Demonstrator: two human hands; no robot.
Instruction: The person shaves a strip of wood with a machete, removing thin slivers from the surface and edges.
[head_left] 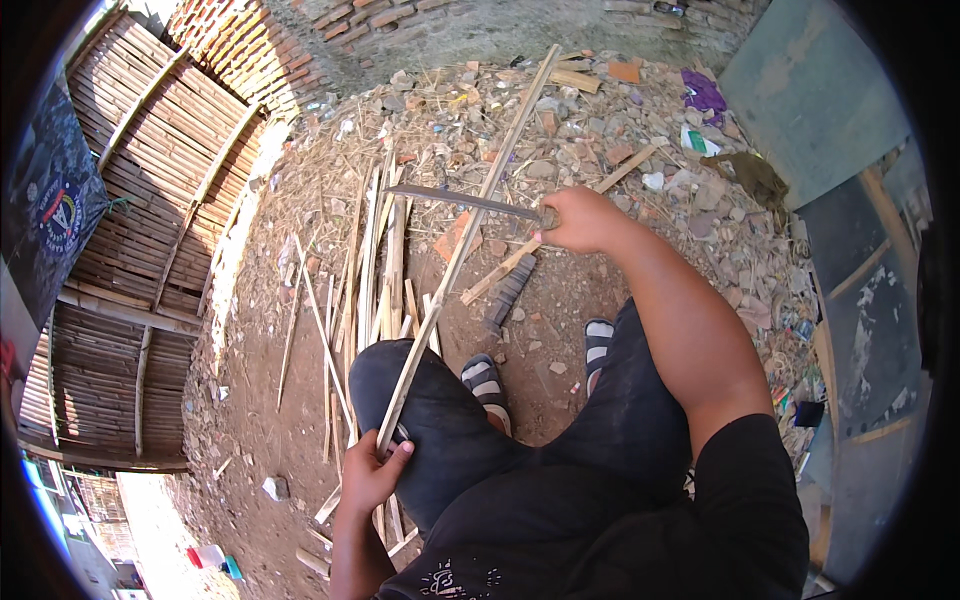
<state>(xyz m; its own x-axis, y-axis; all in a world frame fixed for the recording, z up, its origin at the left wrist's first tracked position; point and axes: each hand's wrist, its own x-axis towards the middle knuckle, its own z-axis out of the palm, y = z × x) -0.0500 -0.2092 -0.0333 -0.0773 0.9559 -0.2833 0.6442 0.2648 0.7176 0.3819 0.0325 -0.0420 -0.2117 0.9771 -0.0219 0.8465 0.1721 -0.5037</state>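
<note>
A long pale bamboo strip slants from beside my left thigh up over the rubble. My left hand is closed around its near end, at my left knee. In my right hand, fingers wrapped round the handle, is a machete. Its dark blade points left and crosses the strip above the middle, seemingly touching it. More bamboo strips lie in a loose pile on the ground, left of the held one. On the dirt between the strip and my feet rests a grey ribbed piece.
Broken brick and stone rubble spreads toward a brick wall. A bamboo slat panel stands at left, a greenish board at right. A purple cloth lies far right. My sandalled feet are on the dirt.
</note>
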